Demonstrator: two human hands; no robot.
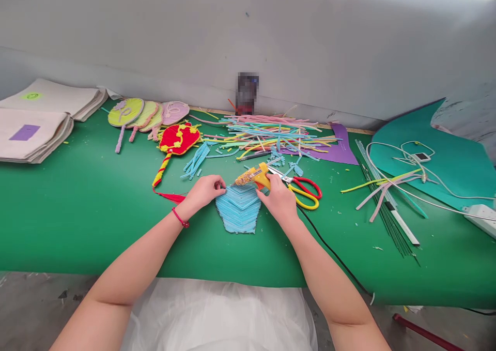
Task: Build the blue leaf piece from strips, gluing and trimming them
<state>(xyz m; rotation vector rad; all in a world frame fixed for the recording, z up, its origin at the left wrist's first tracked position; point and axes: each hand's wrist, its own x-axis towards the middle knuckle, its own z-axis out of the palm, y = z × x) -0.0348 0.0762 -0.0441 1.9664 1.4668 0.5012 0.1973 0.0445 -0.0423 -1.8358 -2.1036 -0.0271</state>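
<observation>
In front of me lies a blue panel (238, 214) covered in V-shaped rows of pipe cleaners. My left hand (205, 191) has its fingers pinched together at the panel's upper left edge. A yellow hot glue gun (253, 175) is gripped in my right hand (279, 197); its nozzle points left over the panel's top edge. Just right of that hand rest scissors (306, 193) with red and yellow handles. Short blue pipe cleaners (196, 161) lie beyond my left hand, near a red and yellow fan (179, 139) with a red tassel.
Pipe cleaners in several colours (271, 134) are heaped at the back. Finished pastel fans (126, 112) and cloth-like books (34, 134) occupy the left. Thin wires (382, 206), a teal sheet (434, 149) and a power strip (482, 219) are on the right. The glue gun's black cord (333, 250) runs to the front edge.
</observation>
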